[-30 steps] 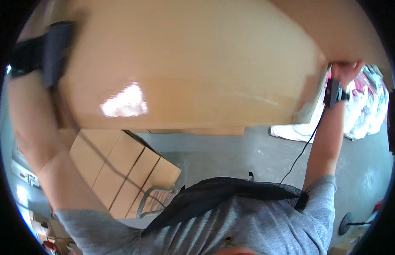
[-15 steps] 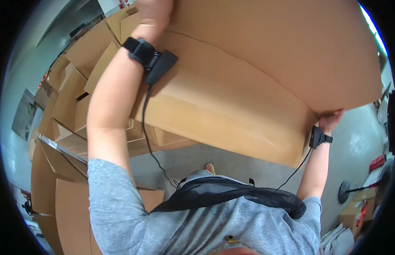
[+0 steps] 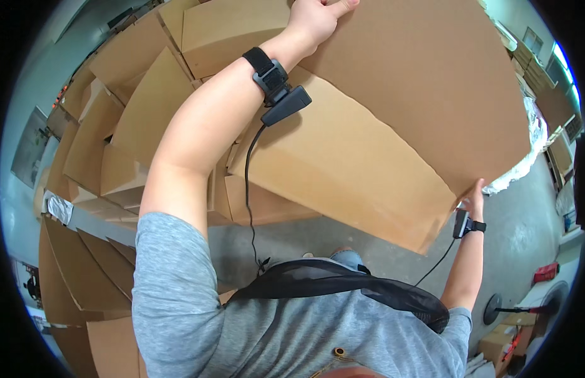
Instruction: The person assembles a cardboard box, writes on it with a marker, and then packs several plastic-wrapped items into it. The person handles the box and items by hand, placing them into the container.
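A large brown cardboard box (image 3: 343,145) is held up in front of me, tilted, with its wide panel (image 3: 424,75) rising at the far right. At the top, my left hand (image 3: 316,22) grips the far-left edge of that panel, thumb on its face and part of the fingers cut off by the frame edge. Low on the right, my right hand (image 3: 475,200) holds the near-right corner. One digit points up past the edge, and the rest of that hand is partly hidden behind the box. Each wrist wears a strapped black device with a cable.
Several opened cardboard boxes (image 3: 147,107) crowd the left side, and more brown cartons (image 3: 84,264) stand at the lower left. Grey floor (image 3: 519,220) shows at the right, with a fan (image 3: 547,299) beyond. Crumpled clear plastic (image 3: 535,138) lies at the far right.
The box has swung, its left end coming away from the left-hand stack. My left hand has moved right with it, while my right hand shifted slightly left and down.
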{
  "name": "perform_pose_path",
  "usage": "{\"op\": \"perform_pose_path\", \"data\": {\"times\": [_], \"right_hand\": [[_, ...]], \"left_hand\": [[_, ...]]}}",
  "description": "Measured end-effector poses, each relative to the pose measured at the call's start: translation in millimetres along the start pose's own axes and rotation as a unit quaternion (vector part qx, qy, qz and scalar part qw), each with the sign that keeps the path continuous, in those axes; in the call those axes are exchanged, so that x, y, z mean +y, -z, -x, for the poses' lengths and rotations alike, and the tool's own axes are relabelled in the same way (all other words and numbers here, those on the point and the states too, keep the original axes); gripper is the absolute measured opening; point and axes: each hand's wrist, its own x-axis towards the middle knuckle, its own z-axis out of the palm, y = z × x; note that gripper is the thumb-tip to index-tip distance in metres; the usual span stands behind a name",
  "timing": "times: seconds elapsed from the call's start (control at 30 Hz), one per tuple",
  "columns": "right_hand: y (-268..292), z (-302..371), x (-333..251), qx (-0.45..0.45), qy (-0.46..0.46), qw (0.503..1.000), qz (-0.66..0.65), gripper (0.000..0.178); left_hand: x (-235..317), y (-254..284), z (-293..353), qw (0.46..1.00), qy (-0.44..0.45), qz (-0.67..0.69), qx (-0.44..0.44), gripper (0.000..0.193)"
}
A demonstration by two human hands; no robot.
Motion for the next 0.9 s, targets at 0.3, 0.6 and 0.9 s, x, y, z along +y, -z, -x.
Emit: {"op": "perform_pose_path", "data": {"times": [0.3, 0.6, 0.9], "right_hand": [[-53.2, -57.1, -42.0, -0.119, 0.247, 0.961, 0.046, 0.064], [-83.4, -56.2, -77.3, -0.317, 0.051, 0.945, 0.068, 0.041], [-192.6, -41.2, -104.9, -0.548, 0.189, 0.815, 0.002, 0.045]], "left_hand": [[-37.8, 4.0, -98.1, 0.989, 0.117, -0.07, -0.049, 0.039], [-103.4, 144.7, -146.4, 0.945, 0.258, -0.201, 0.011, 0.047], [-177.5, 310.7, -69.5, 0.762, 0.275, -0.58, 0.089, 0.059]]}}
